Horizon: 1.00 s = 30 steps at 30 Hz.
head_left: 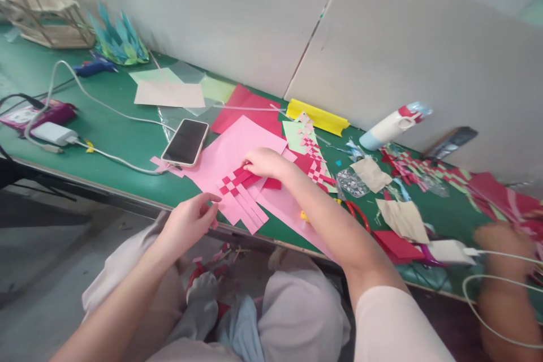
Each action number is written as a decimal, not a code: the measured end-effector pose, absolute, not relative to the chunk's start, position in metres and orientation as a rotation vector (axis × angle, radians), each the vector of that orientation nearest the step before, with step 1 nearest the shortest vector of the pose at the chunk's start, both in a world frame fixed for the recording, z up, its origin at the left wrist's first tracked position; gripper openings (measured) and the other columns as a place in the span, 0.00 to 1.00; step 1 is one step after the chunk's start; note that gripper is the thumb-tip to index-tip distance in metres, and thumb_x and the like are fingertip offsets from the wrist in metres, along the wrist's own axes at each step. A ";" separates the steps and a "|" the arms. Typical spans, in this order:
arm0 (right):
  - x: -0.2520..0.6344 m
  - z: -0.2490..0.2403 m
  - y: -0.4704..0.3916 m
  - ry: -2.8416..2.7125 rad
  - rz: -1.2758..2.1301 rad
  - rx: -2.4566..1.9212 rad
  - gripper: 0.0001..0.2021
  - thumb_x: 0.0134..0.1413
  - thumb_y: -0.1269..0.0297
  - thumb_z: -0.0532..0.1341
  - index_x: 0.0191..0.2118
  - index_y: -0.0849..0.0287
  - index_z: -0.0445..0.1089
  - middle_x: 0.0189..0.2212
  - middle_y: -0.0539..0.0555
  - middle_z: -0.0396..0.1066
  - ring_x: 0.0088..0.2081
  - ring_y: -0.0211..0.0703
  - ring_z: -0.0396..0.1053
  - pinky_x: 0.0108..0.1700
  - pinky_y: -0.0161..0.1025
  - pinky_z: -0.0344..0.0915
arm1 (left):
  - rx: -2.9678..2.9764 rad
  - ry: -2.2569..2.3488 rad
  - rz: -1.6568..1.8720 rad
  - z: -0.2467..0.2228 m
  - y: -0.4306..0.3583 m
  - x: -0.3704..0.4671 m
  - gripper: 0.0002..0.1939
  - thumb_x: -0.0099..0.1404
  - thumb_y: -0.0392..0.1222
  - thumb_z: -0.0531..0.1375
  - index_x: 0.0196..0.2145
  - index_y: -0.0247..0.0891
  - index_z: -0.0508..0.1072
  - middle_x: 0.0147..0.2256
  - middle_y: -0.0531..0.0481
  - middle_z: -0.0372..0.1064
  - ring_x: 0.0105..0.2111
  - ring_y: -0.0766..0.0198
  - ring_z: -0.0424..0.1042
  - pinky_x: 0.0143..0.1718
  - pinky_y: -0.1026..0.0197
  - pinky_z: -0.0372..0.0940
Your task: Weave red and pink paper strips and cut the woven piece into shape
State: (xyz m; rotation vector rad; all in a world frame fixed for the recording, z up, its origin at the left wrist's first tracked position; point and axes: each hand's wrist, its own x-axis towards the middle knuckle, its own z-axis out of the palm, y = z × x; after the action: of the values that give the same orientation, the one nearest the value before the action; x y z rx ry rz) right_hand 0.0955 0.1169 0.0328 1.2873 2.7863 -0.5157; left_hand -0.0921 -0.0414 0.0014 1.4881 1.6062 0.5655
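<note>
A woven piece of pink and red paper strips (231,184) lies on pink paper sheets (237,138) at the table's front, its loose pink strips (250,209) spreading toward the edge. My right hand (265,163) reaches over from the right, thumb and fingertips closed on a red paper strip (244,174) at the weave's upper side. To the left, my left hand (190,220) hovers by the front edge, its index finger and thumb apart beside the woven paper. A smartphone (185,141) rests on the pink paper just left of the weave.
Behind are a yellow holder (318,117), checkered paper strips (311,150) and a bottle (392,126). Red-handled scissors (357,215) and cloth pouches (403,219) lie right, near another person's hand (504,243). White cables (123,162) cross the left; a glue gun (95,65) lies farther back.
</note>
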 end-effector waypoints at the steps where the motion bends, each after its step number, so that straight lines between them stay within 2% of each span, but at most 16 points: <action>1: 0.092 0.034 0.119 2.788 -0.485 1.270 0.11 0.49 0.77 0.60 0.34 0.57 0.79 0.34 0.55 0.78 0.35 0.47 0.72 0.35 0.40 0.61 | 1.569 1.653 0.558 0.001 -0.041 -0.094 0.15 0.64 0.51 0.52 0.42 0.44 0.72 0.24 0.54 0.73 0.22 0.62 0.70 0.23 0.62 0.60; 6: 0.092 0.039 0.112 2.917 -0.192 1.221 0.12 0.54 0.73 0.60 0.44 0.60 0.76 0.43 0.61 0.74 0.44 0.52 0.68 0.44 0.45 0.61 | 1.991 1.733 0.649 -0.006 -0.036 -0.098 0.15 0.66 0.45 0.51 0.41 0.41 0.75 0.33 0.48 0.76 0.33 0.57 0.73 0.35 0.58 0.64; 8: 0.097 0.037 0.103 2.972 -0.080 1.137 0.12 0.57 0.71 0.58 0.45 0.60 0.76 0.42 0.60 0.73 0.44 0.51 0.67 0.46 0.45 0.60 | 2.205 1.670 0.722 -0.012 -0.034 -0.098 0.16 0.66 0.42 0.50 0.43 0.40 0.75 0.39 0.45 0.76 0.39 0.54 0.71 0.42 0.55 0.64; 11: 0.107 0.030 0.088 2.998 -0.119 1.027 0.12 0.60 0.70 0.56 0.44 0.58 0.76 0.40 0.57 0.72 0.43 0.47 0.66 0.45 0.43 0.61 | 2.435 1.558 0.745 -0.020 -0.031 -0.097 0.17 0.67 0.39 0.50 0.47 0.39 0.74 0.49 0.44 0.73 0.48 0.50 0.67 0.51 0.49 0.61; 15: 0.115 0.018 0.073 3.019 -0.108 1.026 0.15 0.60 0.71 0.56 0.50 0.58 0.73 0.43 0.59 0.70 0.45 0.48 0.64 0.47 0.44 0.61 | 2.518 1.568 0.688 -0.024 -0.032 -0.095 0.17 0.67 0.40 0.51 0.50 0.41 0.73 0.57 0.43 0.66 0.55 0.44 0.61 0.52 0.42 0.59; 19: 0.116 0.015 0.068 2.948 -0.090 1.052 0.17 0.59 0.69 0.58 0.54 0.60 0.71 0.44 0.61 0.68 0.45 0.49 0.62 0.46 0.44 0.62 | 2.506 1.566 0.652 -0.024 -0.033 -0.093 0.17 0.67 0.41 0.52 0.51 0.45 0.72 0.58 0.44 0.66 0.56 0.44 0.61 0.52 0.42 0.58; 23: 0.115 0.016 0.068 2.940 -0.093 1.039 0.18 0.60 0.68 0.58 0.56 0.60 0.69 0.44 0.60 0.67 0.45 0.49 0.61 0.46 0.44 0.62 | 2.544 1.576 0.629 -0.026 -0.033 -0.093 0.17 0.68 0.41 0.51 0.51 0.42 0.71 0.57 0.43 0.67 0.55 0.44 0.62 0.51 0.43 0.58; 30: 0.116 0.014 0.072 2.957 -0.081 1.008 0.17 0.61 0.66 0.58 0.54 0.61 0.70 0.43 0.61 0.67 0.45 0.49 0.61 0.45 0.44 0.62 | 2.622 1.618 0.606 -0.029 -0.033 -0.092 0.16 0.69 0.41 0.50 0.51 0.40 0.70 0.56 0.44 0.67 0.54 0.47 0.63 0.51 0.45 0.59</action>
State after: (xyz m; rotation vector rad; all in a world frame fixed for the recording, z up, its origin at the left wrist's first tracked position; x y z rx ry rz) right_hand 0.1157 0.0720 0.0135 1.0081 2.9565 -0.0814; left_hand -0.0923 -0.0329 -0.0286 2.6221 1.6182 0.6064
